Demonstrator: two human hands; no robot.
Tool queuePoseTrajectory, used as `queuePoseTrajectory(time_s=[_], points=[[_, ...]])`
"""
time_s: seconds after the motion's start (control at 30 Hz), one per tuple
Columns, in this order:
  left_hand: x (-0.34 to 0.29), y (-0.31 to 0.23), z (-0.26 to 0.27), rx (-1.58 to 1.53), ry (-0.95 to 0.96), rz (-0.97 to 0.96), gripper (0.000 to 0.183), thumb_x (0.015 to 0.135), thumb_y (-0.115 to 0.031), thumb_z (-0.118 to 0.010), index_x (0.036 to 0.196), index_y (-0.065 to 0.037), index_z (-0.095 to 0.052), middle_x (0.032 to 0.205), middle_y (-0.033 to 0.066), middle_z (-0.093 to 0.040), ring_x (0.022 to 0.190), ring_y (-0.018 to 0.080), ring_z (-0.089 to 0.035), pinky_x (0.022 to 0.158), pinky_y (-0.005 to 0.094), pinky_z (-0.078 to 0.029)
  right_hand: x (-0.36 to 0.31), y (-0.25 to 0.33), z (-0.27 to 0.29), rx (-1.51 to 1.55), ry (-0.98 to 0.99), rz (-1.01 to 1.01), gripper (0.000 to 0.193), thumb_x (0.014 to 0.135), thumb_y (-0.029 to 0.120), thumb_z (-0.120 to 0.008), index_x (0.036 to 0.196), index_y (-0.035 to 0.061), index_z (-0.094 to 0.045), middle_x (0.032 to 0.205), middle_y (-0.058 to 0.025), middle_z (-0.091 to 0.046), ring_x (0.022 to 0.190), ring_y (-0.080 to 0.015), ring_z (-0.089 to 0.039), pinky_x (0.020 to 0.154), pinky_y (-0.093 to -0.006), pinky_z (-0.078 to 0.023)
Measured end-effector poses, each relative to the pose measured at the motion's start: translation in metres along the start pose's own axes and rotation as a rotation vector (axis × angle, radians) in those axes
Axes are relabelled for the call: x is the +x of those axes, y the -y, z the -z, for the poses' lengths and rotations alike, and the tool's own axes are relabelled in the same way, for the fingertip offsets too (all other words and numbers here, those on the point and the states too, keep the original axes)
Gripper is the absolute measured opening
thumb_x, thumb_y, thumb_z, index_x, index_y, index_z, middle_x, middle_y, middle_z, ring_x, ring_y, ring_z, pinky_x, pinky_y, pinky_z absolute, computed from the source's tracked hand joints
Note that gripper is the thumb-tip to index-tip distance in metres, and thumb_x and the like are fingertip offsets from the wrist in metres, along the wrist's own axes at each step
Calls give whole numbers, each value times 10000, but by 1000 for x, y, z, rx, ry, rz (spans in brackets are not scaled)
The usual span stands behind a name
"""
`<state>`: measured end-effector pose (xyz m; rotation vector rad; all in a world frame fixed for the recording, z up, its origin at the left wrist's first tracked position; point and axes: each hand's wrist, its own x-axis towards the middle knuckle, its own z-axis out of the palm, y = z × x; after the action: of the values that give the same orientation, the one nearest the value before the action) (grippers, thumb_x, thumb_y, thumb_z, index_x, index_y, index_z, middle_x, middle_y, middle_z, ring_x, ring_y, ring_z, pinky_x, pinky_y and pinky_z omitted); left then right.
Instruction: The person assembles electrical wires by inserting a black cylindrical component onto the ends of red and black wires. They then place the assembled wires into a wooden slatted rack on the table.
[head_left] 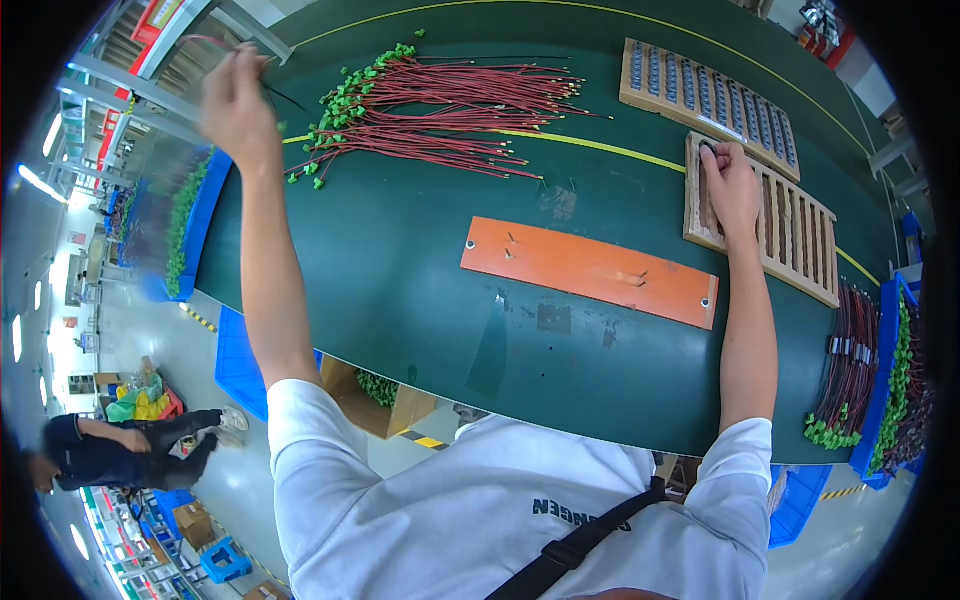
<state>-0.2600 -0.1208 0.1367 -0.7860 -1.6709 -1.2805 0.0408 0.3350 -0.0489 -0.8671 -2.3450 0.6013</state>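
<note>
My left hand [238, 108] is raised at the far left of the table, slightly blurred, with its fingers closed on a thin wire. One reddish end of the wire sticks out above the fingers and a dark end hangs at the right. My right hand [733, 190] pinches at the upper left corner of a slotted wooden tray [828, 258]. A small dark thing shows at the fingertips, mostly covered. Between my arms lies an orange board [590, 272] with thin upright pins and a screw at each end.
Dark red wires [470, 95] with green connectors lie spread at the back left. Behind the slotted tray, another tray [708, 95] holds rows of small grey parts. Blue bins [205, 215] stand at the table's sides; wire bundles [845, 350] lie at right. A person [130, 445] is on the floor side, left.
</note>
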Motion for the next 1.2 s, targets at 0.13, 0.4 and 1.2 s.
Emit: queuePoseTrajectory(time_s=[0.13, 0.4, 1.2], points=[[-100, -82, -34, -187, 559, 246, 97, 948, -18, -650, 970, 1, -743, 905, 50, -737, 743, 101, -661, 662, 248, -529, -1, -7, 5, 133, -140, 35, 317, 987, 344, -658, 1095, 46, -658, 883, -107, -712, 822, -242, -691, 743, -382, -536], [-209, -161, -51, -486, 1180, 522, 167, 960, -15, -655, 1095, 44, -734, 865, 65, -709, 620, 84, -580, 577, 242, -480, -104, 72, 54, 1484, 173, -207, 267, 1091, 298, -512, 1158, 46, -569, 1170, -143, -689, 1077, -207, -660, 925, -332, -507], [-240, -176, -44, -649, 1483, 841, 246, 996, -106, -657, 1180, 49, -710, 869, 62, -711, 639, 91, -612, 579, 245, -497, -159, 93, 63, 1498, 173, -159, 250, 1111, 281, -440, 1209, 59, -500, 1166, -184, -666, 1116, -320, -674, 1025, -442, -519]])
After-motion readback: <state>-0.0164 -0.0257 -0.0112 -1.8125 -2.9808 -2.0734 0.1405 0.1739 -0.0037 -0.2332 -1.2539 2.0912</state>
